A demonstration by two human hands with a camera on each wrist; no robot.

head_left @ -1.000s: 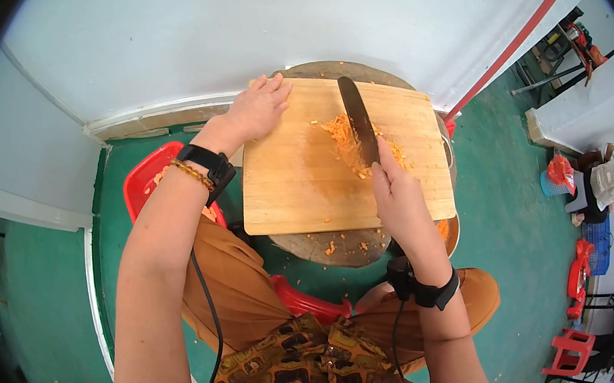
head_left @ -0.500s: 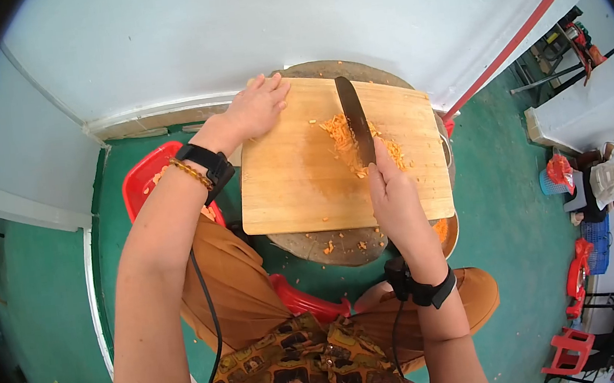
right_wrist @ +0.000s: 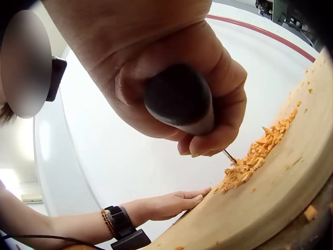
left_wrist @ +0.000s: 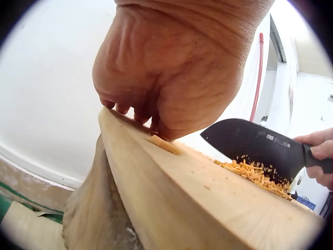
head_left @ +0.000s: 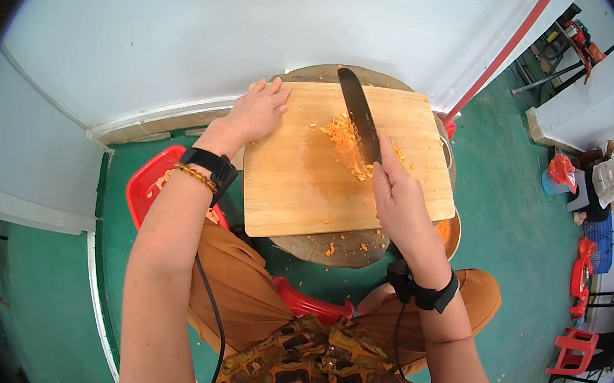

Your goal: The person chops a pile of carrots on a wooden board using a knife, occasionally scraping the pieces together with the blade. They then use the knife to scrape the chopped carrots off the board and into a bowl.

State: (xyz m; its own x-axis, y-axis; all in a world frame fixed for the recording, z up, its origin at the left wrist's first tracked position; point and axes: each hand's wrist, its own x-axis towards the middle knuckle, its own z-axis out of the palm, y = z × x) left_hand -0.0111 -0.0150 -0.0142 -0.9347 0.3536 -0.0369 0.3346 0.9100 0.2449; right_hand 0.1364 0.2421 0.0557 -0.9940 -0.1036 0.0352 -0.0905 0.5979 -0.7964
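Observation:
My right hand (head_left: 401, 193) grips the black handle of a dark-bladed kitchen knife (head_left: 360, 115). Chopped orange bits, like carrot (head_left: 345, 146), lie heaped along the blade on a wooden cutting board (head_left: 289, 201). In the left wrist view the knife's broad blade (left_wrist: 255, 146) stands with its lower edge down in the orange pile (left_wrist: 255, 174). The handle's rounded end (right_wrist: 179, 96) pokes out of my right fist in the right wrist view. My left hand (head_left: 257, 112) rests on the board's far left corner, its fingers laid out over the wood.
Under the board is a wooden stump (head_left: 328, 250) with scraps on it. A red basin (head_left: 143, 182) holding orange pieces stands at left, and a pan (head_left: 453, 240) with more orange bits sits partly under the board's right side. A white wall (head_left: 231, 35) rises behind.
The knife shifts slightly left, then back right, with its blade tip a little farther out now. My left hand stays at the board's corner.

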